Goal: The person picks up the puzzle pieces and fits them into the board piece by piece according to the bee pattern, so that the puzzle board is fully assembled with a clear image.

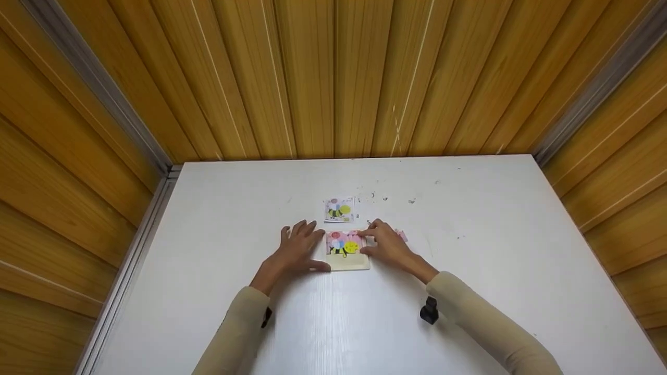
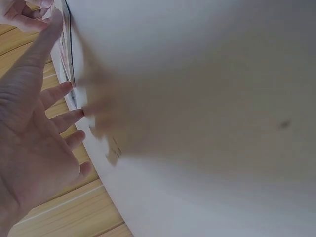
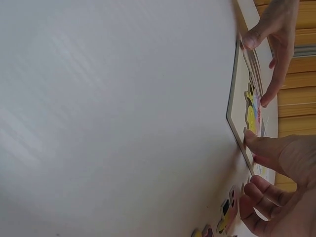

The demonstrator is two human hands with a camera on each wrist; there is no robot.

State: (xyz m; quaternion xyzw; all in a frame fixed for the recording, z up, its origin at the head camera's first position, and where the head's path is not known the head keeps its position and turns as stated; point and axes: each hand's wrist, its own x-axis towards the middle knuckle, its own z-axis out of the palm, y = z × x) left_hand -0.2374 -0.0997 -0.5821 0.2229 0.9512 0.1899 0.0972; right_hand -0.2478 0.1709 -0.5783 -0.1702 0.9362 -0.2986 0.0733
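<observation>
A wooden puzzle board (image 1: 348,263) lies flat on the white table. Pieces showing a yellow bee on pink (image 1: 341,242) fill its upper part, and bare wood shows along the lower part. My left hand (image 1: 298,249) steadies the board's left side, thumb at the near corner and fingers spread fairly straight. On the right side, my right hand (image 1: 390,245) holds a puzzle piece at the picture's edge between thumb and index finger. The right wrist view shows that thumb on the board, with the other fingers bent; the piece itself is mostly covered.
Behind the board lies a printed card (image 1: 338,210) with the same bee picture. Loose puzzle pieces (image 3: 228,212) rest beside the right hand, partly hidden by it in the head view. Small dark marks dot the far tabletop. Wood-patterned walls (image 1: 359,78) border the table.
</observation>
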